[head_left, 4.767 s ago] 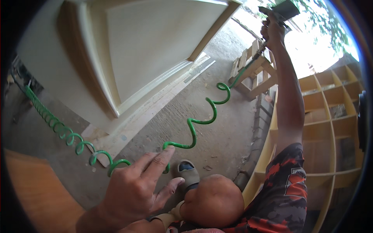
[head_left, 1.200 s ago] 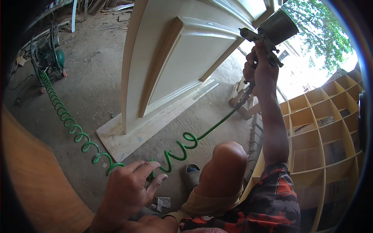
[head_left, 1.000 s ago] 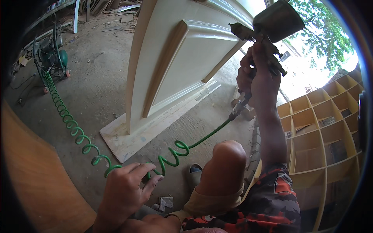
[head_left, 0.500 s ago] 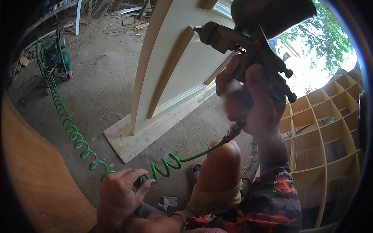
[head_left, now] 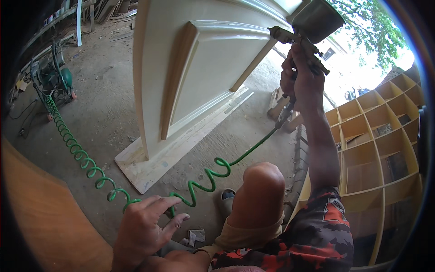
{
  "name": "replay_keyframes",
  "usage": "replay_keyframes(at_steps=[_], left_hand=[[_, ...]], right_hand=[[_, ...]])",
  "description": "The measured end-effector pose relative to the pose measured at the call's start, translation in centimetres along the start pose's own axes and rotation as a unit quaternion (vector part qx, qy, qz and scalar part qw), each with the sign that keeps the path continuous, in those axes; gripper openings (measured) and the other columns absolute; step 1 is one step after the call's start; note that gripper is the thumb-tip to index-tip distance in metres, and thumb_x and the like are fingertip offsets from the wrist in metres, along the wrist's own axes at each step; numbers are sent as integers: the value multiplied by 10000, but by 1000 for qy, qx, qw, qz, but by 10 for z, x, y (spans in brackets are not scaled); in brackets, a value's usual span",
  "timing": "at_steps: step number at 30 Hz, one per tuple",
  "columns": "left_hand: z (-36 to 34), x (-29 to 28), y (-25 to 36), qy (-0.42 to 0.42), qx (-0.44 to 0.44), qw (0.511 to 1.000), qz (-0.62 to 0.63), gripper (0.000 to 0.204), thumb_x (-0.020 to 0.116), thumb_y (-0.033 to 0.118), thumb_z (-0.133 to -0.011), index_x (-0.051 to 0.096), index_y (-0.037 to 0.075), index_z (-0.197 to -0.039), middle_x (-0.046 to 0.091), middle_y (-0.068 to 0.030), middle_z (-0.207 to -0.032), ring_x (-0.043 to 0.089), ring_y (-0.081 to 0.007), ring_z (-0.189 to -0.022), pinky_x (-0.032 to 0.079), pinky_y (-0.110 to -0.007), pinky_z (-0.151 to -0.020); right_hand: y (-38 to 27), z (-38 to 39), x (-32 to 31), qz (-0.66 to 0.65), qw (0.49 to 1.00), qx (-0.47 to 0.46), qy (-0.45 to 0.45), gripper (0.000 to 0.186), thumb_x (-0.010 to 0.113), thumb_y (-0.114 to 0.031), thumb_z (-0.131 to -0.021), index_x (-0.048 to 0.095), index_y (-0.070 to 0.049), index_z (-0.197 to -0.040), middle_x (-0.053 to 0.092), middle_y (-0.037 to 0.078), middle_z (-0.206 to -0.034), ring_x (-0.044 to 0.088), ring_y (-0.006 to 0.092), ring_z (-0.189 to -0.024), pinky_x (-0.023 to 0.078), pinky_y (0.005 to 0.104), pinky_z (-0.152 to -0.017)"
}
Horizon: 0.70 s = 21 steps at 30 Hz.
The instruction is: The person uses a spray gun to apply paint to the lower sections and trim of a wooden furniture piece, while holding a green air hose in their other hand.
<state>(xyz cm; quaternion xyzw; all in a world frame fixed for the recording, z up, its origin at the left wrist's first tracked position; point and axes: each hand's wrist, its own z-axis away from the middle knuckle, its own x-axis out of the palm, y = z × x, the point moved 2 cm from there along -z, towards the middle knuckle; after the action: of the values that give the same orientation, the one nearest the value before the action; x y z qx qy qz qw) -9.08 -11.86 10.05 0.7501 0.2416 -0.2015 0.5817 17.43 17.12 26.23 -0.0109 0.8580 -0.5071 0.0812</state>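
Observation:
My right hand [head_left: 303, 77] is wrapped round the handle of a spray gun [head_left: 306, 41] with a dark cup on top. It is held out at arm's length, with the nozzle toward the far side of a white panelled door [head_left: 222, 72]. A green coiled hose [head_left: 210, 179] runs from the gun's lower end down to my left hand [head_left: 145, 226], whose fingers and thumb curl round the coil. Beyond that hand the hose continues to a green compressor [head_left: 56, 75] at the far left. The door stands upright on a pale board [head_left: 140, 174] on the floor.
A wooden grid frame [head_left: 367, 158] fills the right side. An orange-brown wooden panel [head_left: 41, 213] curves along the lower left. Scrap wood [head_left: 120, 11] lies at the back. My bent knee [head_left: 263, 186] is between my arms, below the door.
My right hand has moved farther away and up with the spray gun, along the door toward its far side. The hose coils have stretched. My left hand stays on the hose.

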Motion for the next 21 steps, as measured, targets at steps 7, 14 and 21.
replay_keyframes(at_steps=[7, 14, 21], left_hand=[[-28, 9, 29, -11, 41, 999, 7, 434, 944, 187, -844, 780, 61, -1226, 748, -199, -1184, 776, -310, -961, 592, -347, -668], [-41, 31, 40, 116, -69, 986, 101, 476, 883, 30, -840, 746, -17, -1294, 559, -259, -1546, 634, -313, -1386, 672, -330, -849], [-72, 32, 64, -131, -208, 959, 141, 360, 744, -106, -936, 716, -118, -1295, 639, -296, -1467, 766, -301, -1163, 668, -364, -939]], right_hand=[[36, -68, -60, -31, 999, 1, 20, 394, 736, -391, -1093, 587, -102, -869, 543, -4, -669, 412, 85, -427, 273, 298, -413], [82, -138, -127, 1, 999, -13, 40, 406, 749, -466, -1075, 610, -115, -928, 562, -12, -673, 434, 80, -424, 308, 295, -418], [99, -186, -161, -10, 999, -33, 40, 389, 629, -407, -1151, 516, -207, -837, 449, -67, -599, 370, 70, -398, 268, 293, -359]])
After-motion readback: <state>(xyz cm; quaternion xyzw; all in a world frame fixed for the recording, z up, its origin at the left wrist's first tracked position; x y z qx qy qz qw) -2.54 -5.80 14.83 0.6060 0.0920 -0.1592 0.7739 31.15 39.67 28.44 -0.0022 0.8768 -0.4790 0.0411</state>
